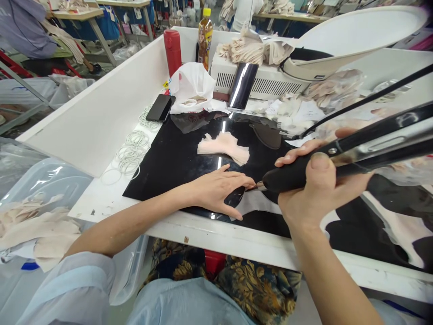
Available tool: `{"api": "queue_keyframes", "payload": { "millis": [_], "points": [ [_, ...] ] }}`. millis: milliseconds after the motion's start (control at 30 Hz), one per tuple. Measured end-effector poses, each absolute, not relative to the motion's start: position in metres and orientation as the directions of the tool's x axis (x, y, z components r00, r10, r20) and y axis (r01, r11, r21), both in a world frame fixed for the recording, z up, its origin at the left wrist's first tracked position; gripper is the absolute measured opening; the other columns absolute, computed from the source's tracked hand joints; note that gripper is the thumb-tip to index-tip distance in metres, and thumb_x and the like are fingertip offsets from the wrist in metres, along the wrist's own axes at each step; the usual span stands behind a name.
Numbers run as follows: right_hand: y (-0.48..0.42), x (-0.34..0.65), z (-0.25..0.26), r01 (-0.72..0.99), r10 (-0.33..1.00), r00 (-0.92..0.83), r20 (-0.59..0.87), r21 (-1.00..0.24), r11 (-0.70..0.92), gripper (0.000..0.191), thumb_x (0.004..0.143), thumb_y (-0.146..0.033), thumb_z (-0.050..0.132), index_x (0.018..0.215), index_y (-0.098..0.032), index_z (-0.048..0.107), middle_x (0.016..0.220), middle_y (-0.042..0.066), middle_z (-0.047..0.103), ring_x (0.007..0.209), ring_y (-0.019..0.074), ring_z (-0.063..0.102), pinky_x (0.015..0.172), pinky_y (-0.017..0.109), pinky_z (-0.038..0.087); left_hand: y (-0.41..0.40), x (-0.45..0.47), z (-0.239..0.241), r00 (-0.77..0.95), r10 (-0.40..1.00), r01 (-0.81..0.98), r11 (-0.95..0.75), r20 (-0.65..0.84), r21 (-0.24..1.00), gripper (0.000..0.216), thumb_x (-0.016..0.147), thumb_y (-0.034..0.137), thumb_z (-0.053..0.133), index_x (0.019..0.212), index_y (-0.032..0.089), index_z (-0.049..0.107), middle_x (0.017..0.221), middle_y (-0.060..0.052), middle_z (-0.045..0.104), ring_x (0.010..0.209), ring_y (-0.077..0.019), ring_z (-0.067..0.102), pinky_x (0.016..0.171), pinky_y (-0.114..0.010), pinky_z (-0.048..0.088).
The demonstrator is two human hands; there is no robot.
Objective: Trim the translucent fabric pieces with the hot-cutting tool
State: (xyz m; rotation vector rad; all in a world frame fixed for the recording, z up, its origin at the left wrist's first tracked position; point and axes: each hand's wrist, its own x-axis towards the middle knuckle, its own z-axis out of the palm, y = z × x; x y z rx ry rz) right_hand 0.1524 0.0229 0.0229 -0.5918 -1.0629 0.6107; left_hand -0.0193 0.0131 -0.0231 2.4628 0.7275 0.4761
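Note:
My left hand (pixel 219 192) lies nearly flat on the black work surface (pixel 162 167), thumb and fingers apart. Its fingertips reach the narrow metal tip of a black-and-silver hand tool (pixel 287 176). My right hand (pixel 316 189) is wrapped round that tool's black body, whose long arms run off to the right; its exact kind is unclear. Beneath the tip lies a pale, thin cut piece (pixel 262 202), partly covered by both hands. Just beyond my left hand rests a small stack of pale pink fabric pieces (pixel 223 146).
Rubber-band-like white rings (pixel 131 153) and a phone (pixel 159 108) lie left. Behind stand a red flask (pixel 172 52), a drink bottle (pixel 204 38), a white plastic bag (pixel 192 85) and a dark cylinder (pixel 242 85). A raised white panel (pixel 91 104) bounds the left; a black cord (pixel 368 100) crosses right.

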Motion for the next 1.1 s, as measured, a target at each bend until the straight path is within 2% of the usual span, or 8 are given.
{"api": "queue_keyframes", "payload": {
  "millis": [267, 433, 633, 733, 900, 1100],
  "points": [
    [0.012, 0.153, 0.025, -0.248, 0.737, 0.340, 0.584, -0.701, 0.669, 0.040, 0.071, -0.026, 0.077, 0.105, -0.023, 0.056, 0.072, -0.009, 0.065, 0.052, 0.0091, 0.058, 0.049, 0.027, 0.050, 0.012, -0.020, -0.020, 0.797, 0.576, 0.389, -0.721, 0.184, 0.573, 0.070, 0.080, 0.048, 0.080, 0.137, 0.022, 0.048, 0.142, -0.011, 0.059, 0.137, -0.0285, 0.053, 0.124, -0.057, 0.018],
    [0.007, 0.152, 0.024, -0.254, 0.743, 0.326, 0.584, -0.703, 0.664, 0.042, 0.071, -0.027, 0.078, 0.106, -0.024, 0.056, 0.073, -0.009, 0.067, 0.053, 0.0104, 0.059, 0.051, 0.029, 0.051, 0.011, -0.020, -0.018, 0.795, 0.587, 0.425, -0.718, 0.151, 0.551, 0.070, 0.082, 0.051, 0.078, 0.137, 0.019, 0.049, 0.143, -0.014, 0.058, 0.141, -0.0298, 0.048, 0.125, -0.058, 0.016],
    [0.006, 0.149, 0.023, -0.217, 0.737, 0.309, 0.601, -0.710, 0.670, 0.035, 0.075, -0.027, 0.077, 0.106, -0.029, 0.060, 0.075, -0.009, 0.066, 0.055, 0.0105, 0.059, 0.053, 0.029, 0.051, 0.011, -0.020, -0.016, 0.792, 0.603, 0.458, -0.689, 0.094, 0.562, 0.071, 0.082, 0.051, 0.077, 0.138, 0.020, 0.047, 0.146, -0.014, 0.055, 0.143, -0.0305, 0.046, 0.124, -0.062, 0.015],
    [0.004, 0.149, 0.023, -0.214, 0.737, 0.304, 0.604, -0.710, 0.671, 0.032, 0.075, -0.032, 0.078, 0.103, -0.032, 0.063, 0.076, -0.008, 0.064, 0.055, 0.0110, 0.058, 0.051, 0.029, 0.050, 0.011, -0.020, -0.018, 0.791, 0.605, 0.466, -0.692, 0.091, 0.551, 0.075, 0.082, 0.055, 0.076, 0.141, 0.020, 0.045, 0.148, -0.015, 0.055, 0.146, -0.0304, 0.043, 0.124, -0.062, 0.015],
    [-0.005, 0.149, 0.021, -0.209, 0.748, 0.289, 0.597, -0.724, 0.658, 0.037, 0.074, -0.040, 0.081, 0.107, -0.036, 0.064, 0.077, -0.005, 0.062, 0.057, 0.0125, 0.057, 0.052, 0.030, 0.050, 0.012, -0.021, -0.022, 0.791, 0.601, 0.470, -0.712, 0.108, 0.522, 0.078, 0.082, 0.058, 0.075, 0.143, 0.021, 0.044, 0.151, -0.015, 0.052, 0.147, -0.0301, 0.041, 0.126, -0.060, 0.012],
    [-0.009, 0.149, 0.018, -0.174, 0.748, 0.263, 0.609, -0.733, 0.658, 0.035, 0.080, -0.035, 0.076, 0.112, -0.037, 0.064, 0.079, -0.004, 0.064, 0.060, 0.0145, 0.059, 0.055, 0.033, 0.052, 0.012, -0.022, -0.022, 0.791, 0.603, 0.476, -0.713, 0.104, 0.514, 0.079, 0.081, 0.059, 0.075, 0.143, 0.021, 0.044, 0.153, -0.016, 0.049, 0.148, -0.0307, 0.040, 0.125, -0.063, 0.011]
  ]
}}
